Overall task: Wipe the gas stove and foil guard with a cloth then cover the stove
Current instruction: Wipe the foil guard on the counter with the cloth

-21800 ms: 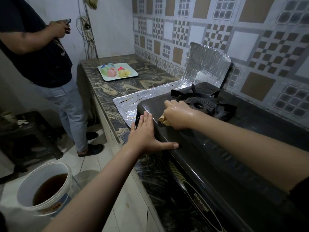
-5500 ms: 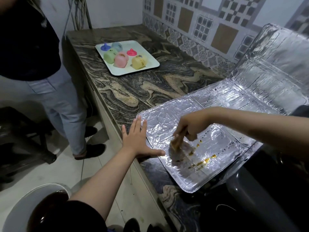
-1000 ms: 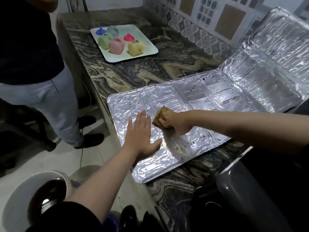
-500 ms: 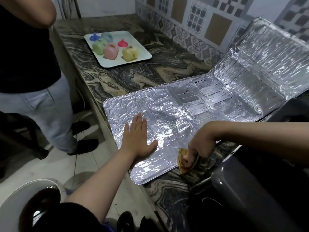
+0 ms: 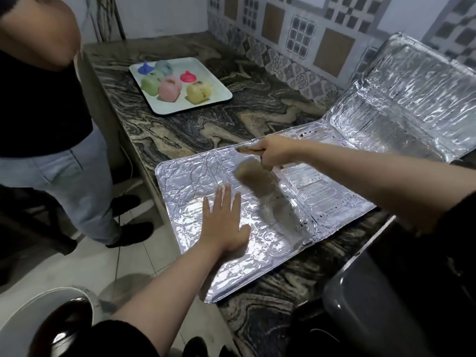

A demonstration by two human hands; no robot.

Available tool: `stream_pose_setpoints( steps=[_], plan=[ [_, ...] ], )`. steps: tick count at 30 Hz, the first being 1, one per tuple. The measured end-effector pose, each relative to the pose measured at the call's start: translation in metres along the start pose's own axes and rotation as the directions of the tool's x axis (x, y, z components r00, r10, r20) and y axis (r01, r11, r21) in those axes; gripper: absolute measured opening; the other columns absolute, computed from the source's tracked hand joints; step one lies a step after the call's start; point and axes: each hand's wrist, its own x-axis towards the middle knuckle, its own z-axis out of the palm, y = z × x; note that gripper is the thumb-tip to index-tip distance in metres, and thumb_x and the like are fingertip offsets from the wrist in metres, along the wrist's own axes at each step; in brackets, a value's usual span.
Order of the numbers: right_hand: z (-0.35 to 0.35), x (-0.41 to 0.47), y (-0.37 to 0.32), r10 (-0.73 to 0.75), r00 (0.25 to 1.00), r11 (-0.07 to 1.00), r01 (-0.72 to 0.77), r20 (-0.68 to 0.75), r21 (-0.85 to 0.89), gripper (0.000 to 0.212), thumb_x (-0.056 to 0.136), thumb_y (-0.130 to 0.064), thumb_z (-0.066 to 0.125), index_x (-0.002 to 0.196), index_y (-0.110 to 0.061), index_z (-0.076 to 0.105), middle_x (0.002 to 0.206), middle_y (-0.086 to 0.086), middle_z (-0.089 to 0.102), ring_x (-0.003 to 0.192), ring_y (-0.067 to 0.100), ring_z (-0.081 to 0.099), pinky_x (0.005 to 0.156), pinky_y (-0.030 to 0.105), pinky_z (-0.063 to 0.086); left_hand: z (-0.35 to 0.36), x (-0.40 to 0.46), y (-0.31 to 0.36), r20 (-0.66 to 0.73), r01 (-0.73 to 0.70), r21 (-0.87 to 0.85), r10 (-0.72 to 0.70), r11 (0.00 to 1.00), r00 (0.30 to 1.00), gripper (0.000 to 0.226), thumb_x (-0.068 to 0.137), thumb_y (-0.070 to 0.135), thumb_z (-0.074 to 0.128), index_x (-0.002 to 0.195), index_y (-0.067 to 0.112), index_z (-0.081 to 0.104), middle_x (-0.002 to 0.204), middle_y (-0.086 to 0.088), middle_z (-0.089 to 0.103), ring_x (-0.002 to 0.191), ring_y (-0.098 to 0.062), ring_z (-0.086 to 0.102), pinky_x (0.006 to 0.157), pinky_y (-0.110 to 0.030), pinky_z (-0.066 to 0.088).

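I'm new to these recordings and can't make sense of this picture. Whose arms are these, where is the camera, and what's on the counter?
The camera sits on a person's head, looking down, so both arms belong to the wearer. The left hand lies flat on a sheet of foil guard, holding it down on the marbled counter. The right hand grips a cloth and wipes the foil; the brownish smear below it seems to be motion blur or a wet streak. Farther back a white tray holds small coloured containers. A second person stands on the left, and a white bucket of dark water is on the floor.
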Motion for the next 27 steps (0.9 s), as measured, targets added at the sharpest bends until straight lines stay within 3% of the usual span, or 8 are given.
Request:
stream_pose_setpoints(
  steps=[2, 3, 6, 12, 18, 21, 23, 27],
  plan=[
    [0.022, 0.014, 0.001, -0.033, 0.995, 0.933, 0.066, 0.097, -0.355, 0.058, 0.090, -0.007, 0.049, 0.144, -0.020, 0.035, 0.124, 0.009, 0.052, 0.113, 0.029, 0.054, 0.078, 0.031, 0.044, 0.005, -0.002, -0.001, -0.029, -0.005, -0.001, 0.005, 1.000, 1.000, 0.088, 0.090, 0.058, 0.034, 0.154, 0.017, -0.010, 0.157, -0.012, -0.027, 0.144, -0.029, -0.027, 0.111, -0.054, -0.018],
    [0.035, 0.018, 0.003, 0.009, 0.982, 0.846, 0.092, 0.187, -0.524, 0.070, 0.089, -0.010, 0.053, 0.150, -0.017, 0.019, 0.145, 0.013, 0.035, 0.133, 0.033, 0.037, 0.093, 0.034, 0.040, 0.007, -0.002, -0.001, -0.038, 0.000, -0.002, 0.000, 1.000, 0.999, 0.090, 0.089, 0.063, 0.032, 0.153, 0.016, -0.011, 0.156, -0.012, -0.028, 0.143, -0.028, -0.029, 0.111, -0.053, -0.019],
    [0.055, 0.017, 0.010, 0.092, 0.962, 0.656, 0.136, 0.258, -0.743, 0.098, 0.087, -0.024, 0.061, 0.151, -0.008, -0.011, 0.159, 0.019, -0.007, 0.147, 0.033, 0.002, 0.117, 0.038, 0.014, 0.010, 0.000, 0.001, -0.045, 0.012, 0.024, -0.011, 1.000, 0.999, 0.095, 0.085, 0.071, 0.024, 0.153, 0.014, -0.011, 0.155, -0.012, -0.030, 0.142, -0.028, -0.031, 0.111, -0.053, -0.017],
    [0.053, -0.002, 0.026, 0.145, 0.891, 0.667, 0.233, 0.429, -0.708, 0.079, 0.089, -0.016, 0.049, 0.152, -0.010, 0.002, 0.146, 0.020, 0.033, 0.124, 0.034, 0.045, 0.097, 0.035, 0.045, 0.011, 0.000, 0.002, -0.057, 0.028, 0.008, -0.028, 1.000, 0.998, 0.097, 0.081, 0.071, 0.021, 0.153, 0.014, -0.011, 0.155, -0.011, -0.031, 0.142, -0.028, -0.030, 0.112, -0.054, -0.015],
    [0.059, -0.042, 0.052, 0.189, 0.722, 0.713, 0.365, 0.666, -0.598, 0.052, 0.089, -0.010, 0.042, 0.141, -0.015, 0.034, 0.125, 0.018, 0.051, 0.106, 0.037, 0.055, 0.090, 0.046, 0.048, 0.011, 0.000, 0.001, -0.064, 0.021, 0.009, -0.020, 1.000, 0.998, 0.097, 0.083, 0.072, 0.021, 0.153, 0.013, -0.012, 0.154, -0.013, -0.032, 0.142, -0.030, -0.030, 0.114, -0.054, -0.013],
    [0.059, -0.061, 0.066, 0.240, 0.621, 0.856, 0.228, 0.746, -0.465, 0.048, 0.089, -0.003, 0.049, 0.133, -0.022, 0.049, 0.113, 0.006, 0.050, 0.095, 0.021, 0.045, 0.086, 0.035, 0.039, 0.011, -0.001, 0.001, -0.066, 0.015, -0.002, -0.015, 1.000, 0.998, 0.096, 0.085, 0.072, 0.024, 0.153, 0.013, -0.013, 0.154, -0.013, -0.032, 0.142, -0.030, -0.030, 0.114, -0.054, -0.014],
    [0.059, -0.072, 0.067, 0.289, 0.540, 0.922, 0.066, 0.791, -0.382, 0.059, 0.087, 0.006, 0.051, 0.137, -0.026, 0.048, 0.123, 0.002, 0.051, 0.100, 0.017, 0.042, 0.087, 0.031, 0.039, 0.011, -0.001, 0.001, -0.071, 0.012, -0.008, -0.012, 1.000, 0.997, 0.096, 0.086, 0.071, 0.024, 0.153, 0.013, -0.014, 0.154, -0.013, -0.033, 0.142, -0.030, -0.031, 0.113, -0.054, -0.015],
    [0.046, -0.076, 0.059, 0.284, 0.527, 0.956, -0.093, 0.801, -0.278, 0.057, 0.089, 0.015, 0.041, 0.137, -0.014, 0.051, 0.113, -0.018, 0.063, 0.106, 0.014, 0.048, 0.097, 0.036, 0.045, 0.010, -0.002, 0.001, -0.068, 0.003, -0.019, -0.004, 1.000, 0.998, 0.096, 0.087, 0.071, 0.025, 0.152, 0.013, -0.014, 0.153, -0.013, -0.034, 0.141, -0.030, -0.031, 0.113, -0.054, -0.014]
  ],
)
